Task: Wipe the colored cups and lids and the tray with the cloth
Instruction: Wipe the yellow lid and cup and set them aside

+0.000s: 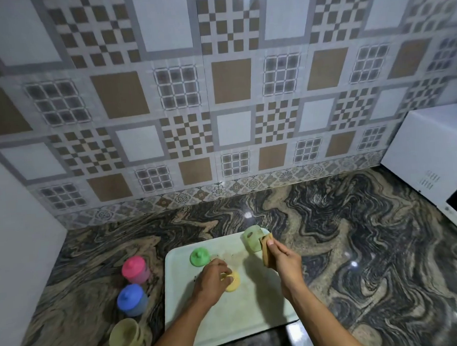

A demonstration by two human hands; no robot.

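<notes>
A white tray lies on the marble counter. On it sit a green lid, a yellow lid and a pale green cup at the far right corner. My left hand grips the yellow lid on the tray. My right hand holds a tan cloth upright beside the green cup. Left of the tray stand a pink cup with its lid, a blue cup with its lid and an open yellow cup.
A white microwave stands at the right edge of the counter. The tiled wall runs behind, and a white wall panel closes the left side. Dark crumbs speckle the tray near the green lid.
</notes>
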